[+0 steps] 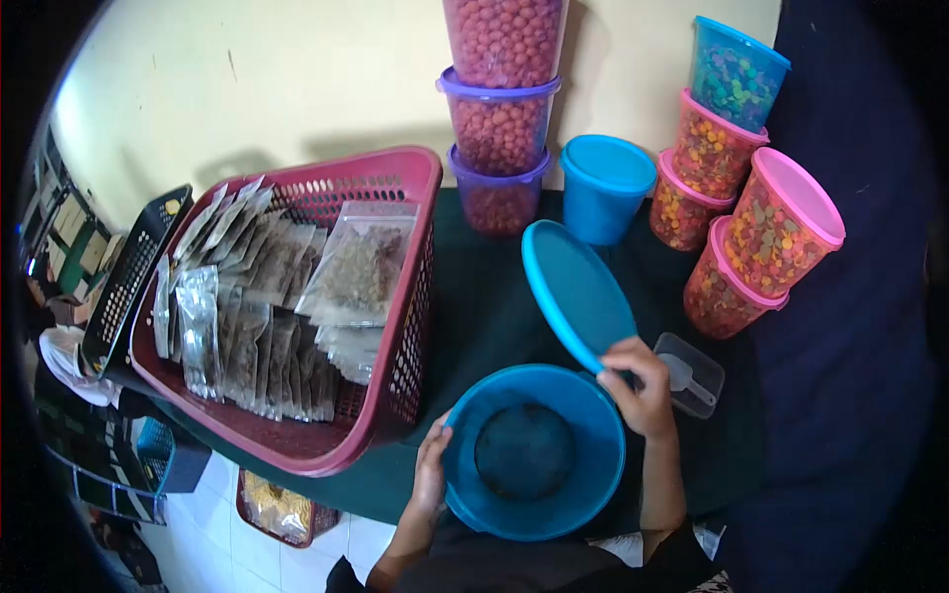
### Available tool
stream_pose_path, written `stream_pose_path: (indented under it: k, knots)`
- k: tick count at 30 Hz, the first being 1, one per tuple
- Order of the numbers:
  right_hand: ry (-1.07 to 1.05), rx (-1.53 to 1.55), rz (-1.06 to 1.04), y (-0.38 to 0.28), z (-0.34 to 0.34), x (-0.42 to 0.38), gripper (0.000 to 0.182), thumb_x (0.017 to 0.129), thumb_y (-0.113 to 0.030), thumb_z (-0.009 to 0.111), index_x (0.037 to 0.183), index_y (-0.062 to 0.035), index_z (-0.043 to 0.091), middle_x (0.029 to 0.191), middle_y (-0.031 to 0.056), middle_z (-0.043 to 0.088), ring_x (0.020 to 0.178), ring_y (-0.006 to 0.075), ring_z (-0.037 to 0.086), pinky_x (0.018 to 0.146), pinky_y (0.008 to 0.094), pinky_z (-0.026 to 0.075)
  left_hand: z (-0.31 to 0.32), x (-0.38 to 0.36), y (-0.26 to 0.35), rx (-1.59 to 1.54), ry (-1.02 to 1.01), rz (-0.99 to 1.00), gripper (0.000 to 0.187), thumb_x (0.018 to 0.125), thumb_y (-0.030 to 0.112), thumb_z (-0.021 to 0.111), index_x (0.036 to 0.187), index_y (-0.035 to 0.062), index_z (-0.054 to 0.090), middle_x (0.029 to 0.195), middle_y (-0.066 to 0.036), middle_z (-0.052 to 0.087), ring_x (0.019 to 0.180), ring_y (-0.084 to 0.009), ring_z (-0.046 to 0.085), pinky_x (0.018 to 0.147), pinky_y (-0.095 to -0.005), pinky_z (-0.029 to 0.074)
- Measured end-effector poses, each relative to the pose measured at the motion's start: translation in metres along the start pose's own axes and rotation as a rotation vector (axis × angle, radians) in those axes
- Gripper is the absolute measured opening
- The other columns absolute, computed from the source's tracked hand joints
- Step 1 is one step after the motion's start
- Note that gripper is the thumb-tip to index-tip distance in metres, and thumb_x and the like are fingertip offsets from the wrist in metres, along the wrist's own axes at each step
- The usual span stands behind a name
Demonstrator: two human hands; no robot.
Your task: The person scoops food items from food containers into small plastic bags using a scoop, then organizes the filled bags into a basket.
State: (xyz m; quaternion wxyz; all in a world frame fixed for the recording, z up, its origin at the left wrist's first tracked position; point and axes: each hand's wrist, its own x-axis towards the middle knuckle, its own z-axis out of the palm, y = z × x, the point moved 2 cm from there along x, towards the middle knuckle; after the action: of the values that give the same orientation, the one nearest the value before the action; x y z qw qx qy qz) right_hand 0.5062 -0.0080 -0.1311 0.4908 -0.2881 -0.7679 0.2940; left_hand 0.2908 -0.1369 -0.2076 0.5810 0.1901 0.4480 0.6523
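Note:
A round blue plastic tub stands at the front edge of the cloth-covered table, its mouth uncovered and its bottom dark. My left hand holds the tub by its left side, fingers against the wall near the rim. Above the tub's far right rim, my right hand grips a blue lid by its lower edge, and the lid is tilted up. Just right of that hand lies a small clear tray with a scoop in it.
Left stands a maroon basket of clear packets. Behind are stacked purple-lidded tubs, a closed blue tub and pink-lidded tubs of colourful pieces. A black basket and a person's white sleeve are far left.

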Motion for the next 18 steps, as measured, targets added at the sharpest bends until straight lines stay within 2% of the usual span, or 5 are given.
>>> stream_pose_path:
  k: [4,6,10,13,18]
  knots:
    - [-0.175,-0.160,-0.109,-0.057,0.008,-0.037,0.018,0.063,-0.006,0.066,0.080,-0.0061,0.061,0.066,0.0045,0.048,0.060,0.0165,0.049,0.055,0.0285,0.039,-0.005,-0.002,-0.004,0.002,0.006,0.030,0.040,0.087,0.025,0.038,0.117,-0.0003,0.039,0.115,-0.010,0.045,0.106,-0.0182,0.042,0.093,-0.0292,0.028]
    - [-0.355,-0.255,-0.225,-0.075,0.014,-0.054,0.017,0.064,-0.007,0.066,0.080,-0.0082,0.062,0.063,0.0022,0.045,0.057,0.0145,0.046,0.051,0.0289,0.035,-0.003,-0.005,-0.004,-0.035,-0.022,0.044,0.040,0.087,0.026,0.036,0.118,0.0000,0.039,0.116,-0.010,0.045,0.108,-0.0186,0.041,0.094,-0.0297,0.028]
    - [-0.611,-0.239,-0.232,-0.093,0.023,-0.085,0.014,0.067,-0.008,0.063,0.081,-0.0072,0.061,0.063,0.0011,0.044,0.058,0.0135,0.046,0.054,0.0272,0.033,-0.018,-0.006,-0.013,0.082,0.041,0.001,0.046,0.088,0.033,0.030,0.119,0.0002,0.037,0.117,-0.012,0.044,0.108,-0.0205,0.041,0.094,-0.0331,0.028]
    - [-0.643,-0.224,-0.182,-0.095,0.030,-0.103,0.015,0.068,-0.010,0.062,0.082,-0.0072,0.061,0.063,0.0011,0.044,0.059,0.0138,0.046,0.055,0.0271,0.033,-0.008,-0.013,-0.004,-0.147,0.017,-0.082,0.049,0.088,0.037,0.029,0.120,0.0000,0.036,0.117,-0.012,0.043,0.108,-0.0212,0.040,0.094,-0.0342,0.029]
    - [-0.702,-0.198,-0.110,-0.095,0.033,-0.117,0.014,0.069,-0.011,0.062,0.083,-0.0073,0.061,0.065,0.0014,0.046,0.061,0.0139,0.047,0.055,0.0278,0.034,-0.010,-0.017,-0.004,0.010,-0.012,-0.010,0.048,0.086,0.033,0.039,0.121,0.0000,0.034,0.115,-0.014,0.043,0.105,-0.0198,0.043,0.089,-0.0311,0.035]
